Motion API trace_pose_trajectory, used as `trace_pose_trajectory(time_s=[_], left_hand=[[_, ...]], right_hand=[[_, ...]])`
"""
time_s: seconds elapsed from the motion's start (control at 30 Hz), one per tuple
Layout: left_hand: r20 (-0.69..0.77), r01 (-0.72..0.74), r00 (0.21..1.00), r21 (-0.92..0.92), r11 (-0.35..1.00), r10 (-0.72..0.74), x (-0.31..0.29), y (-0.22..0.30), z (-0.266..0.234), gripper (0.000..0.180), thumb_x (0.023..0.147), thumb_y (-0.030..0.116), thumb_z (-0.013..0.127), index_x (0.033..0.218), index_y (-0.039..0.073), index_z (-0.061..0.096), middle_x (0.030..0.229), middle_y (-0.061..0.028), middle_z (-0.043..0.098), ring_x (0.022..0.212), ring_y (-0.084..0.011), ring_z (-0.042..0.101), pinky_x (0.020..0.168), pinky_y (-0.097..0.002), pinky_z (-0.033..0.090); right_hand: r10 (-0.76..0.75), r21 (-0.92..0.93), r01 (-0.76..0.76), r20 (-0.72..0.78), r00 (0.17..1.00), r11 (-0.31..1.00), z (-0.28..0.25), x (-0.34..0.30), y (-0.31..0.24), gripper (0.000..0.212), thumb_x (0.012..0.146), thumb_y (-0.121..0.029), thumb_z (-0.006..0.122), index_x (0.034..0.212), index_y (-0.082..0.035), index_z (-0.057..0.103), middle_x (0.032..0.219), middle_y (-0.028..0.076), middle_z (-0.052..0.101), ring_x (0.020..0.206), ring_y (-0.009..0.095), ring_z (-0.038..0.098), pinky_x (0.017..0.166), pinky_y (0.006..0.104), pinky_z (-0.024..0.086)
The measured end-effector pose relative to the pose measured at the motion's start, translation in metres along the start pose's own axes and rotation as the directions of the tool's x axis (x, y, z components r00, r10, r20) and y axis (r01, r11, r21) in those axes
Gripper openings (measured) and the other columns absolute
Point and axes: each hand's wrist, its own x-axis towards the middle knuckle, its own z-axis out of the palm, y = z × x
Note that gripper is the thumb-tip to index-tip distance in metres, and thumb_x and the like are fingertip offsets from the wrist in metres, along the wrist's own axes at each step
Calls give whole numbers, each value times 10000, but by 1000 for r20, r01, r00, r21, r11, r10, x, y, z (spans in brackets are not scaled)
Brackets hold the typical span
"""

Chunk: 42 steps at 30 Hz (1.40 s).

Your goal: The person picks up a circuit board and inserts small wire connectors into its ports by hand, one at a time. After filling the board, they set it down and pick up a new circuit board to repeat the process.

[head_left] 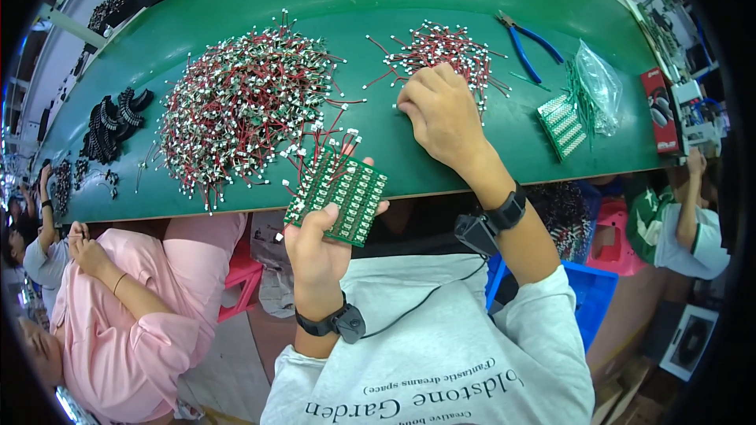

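Observation:
My left hand [315, 240] is closed on the edge of a green circuit board panel [343, 198], thumb on top and fingers beneath. Rows of small silvery pads cover the panel. Several red wire leads with white connectors [335, 142] stand out from its far left side. My right hand [442, 114] is over the near edge of a smaller pile of red wire leads [441, 49], its fingers pinched together. A small white connector end [396, 106] shows at those fingertips; the rest of that lead is hidden.
A large heap of wired small boards [244, 102] lies left on the green table [378, 24]. Black curved parts [114, 122] lie farther left. At right are blue-handled pliers [524, 47], another board panel [561, 126], a plastic bag [600, 86] and a red box [660, 110]. A person in pink [134, 291] sits at left.

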Motion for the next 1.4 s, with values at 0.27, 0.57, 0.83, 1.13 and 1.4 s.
trace_pose_trajectory(time_s=[0.27, 0.57, 0.83, 1.13, 1.4], left_hand=[[64, 153, 988, -325, 933, -140, 1, -2, -8, 605, 877, 61, 454, 1447, -82, 311, 1462, -300, 387, 1298, -455, 473, 866, -591, 579], [-65, -115, 990, 154, 981, 126, -3, -19, -2, 445, 812, -149, 525, 1250, -72, 543, 1121, -102, 653, 994, -146, 644, 866, -273, 514], [16, -160, 986, 414, 896, 168, -8, -20, -1, 556, 904, -81, 554, 1438, -59, 400, 1257, -96, 603, 1082, -117, 590, 935, -267, 481], [118, -265, 961, 652, 710, 250, -9, -18, 0, 634, 902, -64, 574, 1487, -56, 329, 1179, -124, 661, 994, -108, 621, 857, -257, 504], [56, -154, 985, 728, 668, 166, -12, -17, 6, 664, 870, -80, 533, 1495, -46, 312, 1048, -113, 677, 903, -89, 603, 804, -251, 501]], right_hand=[[224, 592, -206, 43, 974, 779, -24, 11, -28, 86, 876, 18, 593, 957, 3, 568, 796, 103, 579, 627, 198, 544, 567, 297, 431], [-3, 632, 2, 1, 1000, 775, -38, -26, -91, 136, 760, 29, 675, 878, -18, 624, 750, 87, 557, 628, 227, 581, 542, 323, 460], [13, 562, -1, -17, 1000, 827, -19, -28, -92, 152, 747, 2, 682, 860, -14, 580, 807, 112, 548, 655, 300, 597, 570, 386, 504], [-130, 492, 178, -131, 983, 852, -18, -30, -93, 208, 729, 18, 727, 894, -20, 607, 814, 102, 591, 686, 258, 620, 566, 342, 506], [-89, 361, 87, -12, 996, 928, -29, -34, -91, 261, 659, 13, 696, 901, -4, 597, 854, 109, 604, 757, 284, 628, 633, 358, 533]])
